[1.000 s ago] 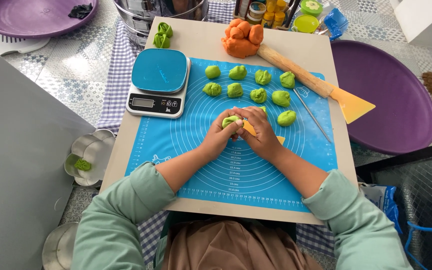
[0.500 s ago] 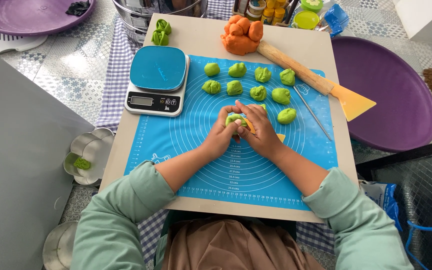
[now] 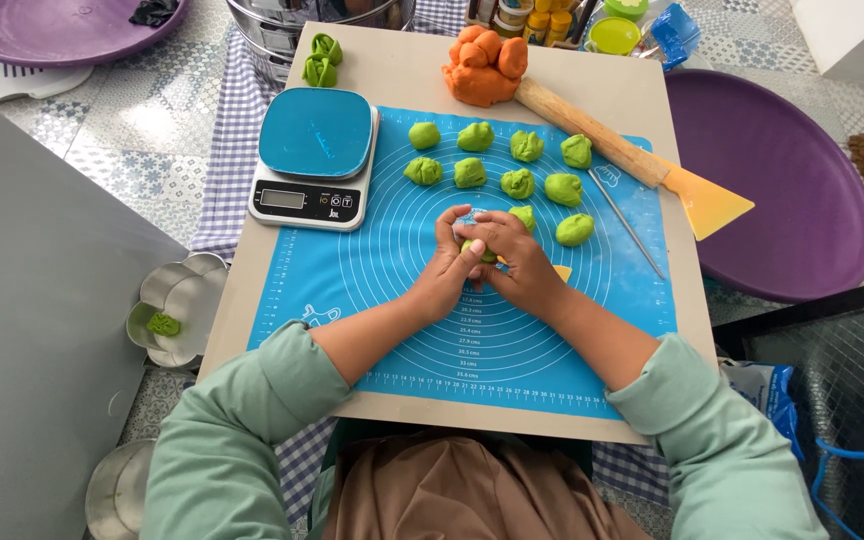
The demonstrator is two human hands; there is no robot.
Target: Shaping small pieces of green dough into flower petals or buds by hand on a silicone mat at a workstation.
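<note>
— Two hands meet at the middle of the frame. The left hand (image 3: 449, 268) and the right hand (image 3: 520, 262) close together round one green dough piece (image 3: 476, 247), fingers curled over it from both sides so that only a sliver of green shows between them.

— Why hold it that way?

— My guess is the cupped grip keeps the soft lump from slipping while the fingers press it. It sits just above the blue silicone mat (image 3: 372, 300), near the centre of its printed rings.

— What lies around the hands?

— Ten more green dough balls (image 3: 518, 183) lie in loose rows just above the hands, apart from one another, probably so they don't stick. A small yellow wedge (image 3: 561, 272) peeks out just beside the right hand. Upper left of the mat stands a kitchen scale (image 3: 314, 155) with a teal top. At upper centre lies an orange dough lump (image 3: 482, 68), touching the end of a wooden rolling pin (image 3: 592, 132) that slants down to a yellow scraper (image 3: 709, 203). A thin metal rod (image 3: 625, 222) lies beside them.

— And the surface, the room?

— The mat lies on a beige board (image 3: 412, 65) over a checked cloth (image 3: 234, 140), on a patterned tile floor. A purple basin (image 3: 782, 190) sits at the right, and a flower-shaped metal mould (image 3: 174, 310) with a green scrap at the lower left.
</note>
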